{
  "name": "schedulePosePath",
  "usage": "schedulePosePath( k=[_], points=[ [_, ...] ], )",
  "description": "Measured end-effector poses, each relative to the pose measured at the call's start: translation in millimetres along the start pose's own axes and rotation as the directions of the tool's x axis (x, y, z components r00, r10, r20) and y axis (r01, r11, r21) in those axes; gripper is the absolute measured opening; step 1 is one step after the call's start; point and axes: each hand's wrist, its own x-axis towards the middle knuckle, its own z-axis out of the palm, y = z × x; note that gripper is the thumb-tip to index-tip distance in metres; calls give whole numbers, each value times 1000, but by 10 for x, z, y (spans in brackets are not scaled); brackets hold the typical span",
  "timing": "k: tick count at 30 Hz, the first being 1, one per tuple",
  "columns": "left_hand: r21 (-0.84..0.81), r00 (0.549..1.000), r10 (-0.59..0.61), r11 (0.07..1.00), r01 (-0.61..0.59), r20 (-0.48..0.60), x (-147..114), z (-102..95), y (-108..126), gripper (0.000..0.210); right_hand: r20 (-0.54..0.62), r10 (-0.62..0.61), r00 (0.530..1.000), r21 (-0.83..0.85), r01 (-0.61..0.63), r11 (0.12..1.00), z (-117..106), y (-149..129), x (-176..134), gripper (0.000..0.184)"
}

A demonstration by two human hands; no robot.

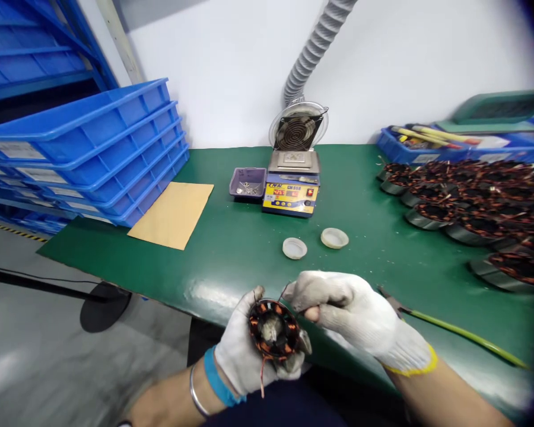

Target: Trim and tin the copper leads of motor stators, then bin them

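Green counter (231, 249) spanning the view, with stacked blue trays (93, 148) at its left edge and a brown sheet (172, 214) lying flat just beside them. Along the right edge, rows of copper-wound stators (471, 201), with a blue bin of tools (422, 145) behind them at the back right corner. Near the back edge at the middle, a solder pot (292, 188) under a small fan (297, 127) and grey hose (314, 47), a purple dish (248, 182) touching its left side. Two white caps (315, 243) nearer the front. Off the front edge, left hand (244, 347) gloved, grip clenched around a wound stator (273, 329), cradled in the palm. Right hand (360, 314) gloved, grip pinched at the stator's upper right rim; whatever it pinches too small to tell. Yellow-handled tool (463, 335) lying just right of that hand.
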Motion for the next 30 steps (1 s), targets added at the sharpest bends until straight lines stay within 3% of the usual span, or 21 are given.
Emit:
schedulePosePath(
  k=[5,9,12,14,17,19,22,24,25,27,29,30],
  points=[
    [-49,993,-26,999,21,-117,21,42,27,63,-16,-1,1000,-236,-2,972,-28,-65,-30,14],
    [-33,986,-14,999,9,-168,7,48,49,67,-60,-31,998,-500,-3,866,2,-107,-58,18],
    [36,994,108,993,-109,33,-33,4,35,57,-86,-189,978,-751,61,657,25,-109,-90,15],
    [74,956,202,972,-222,212,-67,-13,13,57,-41,-309,950,-869,119,481,43,-134,-100,12],
    [98,904,230,954,-282,360,-108,7,-21,85,142,-371,918,-939,243,242,103,-251,-74,13],
    [159,892,280,922,-352,354,-120,23,-33,100,256,-351,901,-935,323,147,162,-365,-33,20],
    [445,848,447,721,-531,286,-124,-4,-23,94,333,-324,886,-909,393,141,218,-494,25,27],
    [596,846,446,607,-527,294,-126,-50,-9,89,323,-309,895,-895,395,209,197,-508,33,23],
    [623,859,412,597,-506,302,-125,-72,-5,95,287,-298,910,-894,366,256,172,-493,25,21],
    [569,873,365,662,-487,322,-122,-94,-7,118,187,-256,949,-899,270,345,125,-441,-6,16],
    [505,852,430,686,-524,299,-117,-81,-8,132,126,-242,962,-903,212,373,118,-397,-32,15],
    [530,831,489,646,-549,265,-114,-63,-3,131,133,-254,958,-908,221,357,134,-391,-34,16]
  ],
)
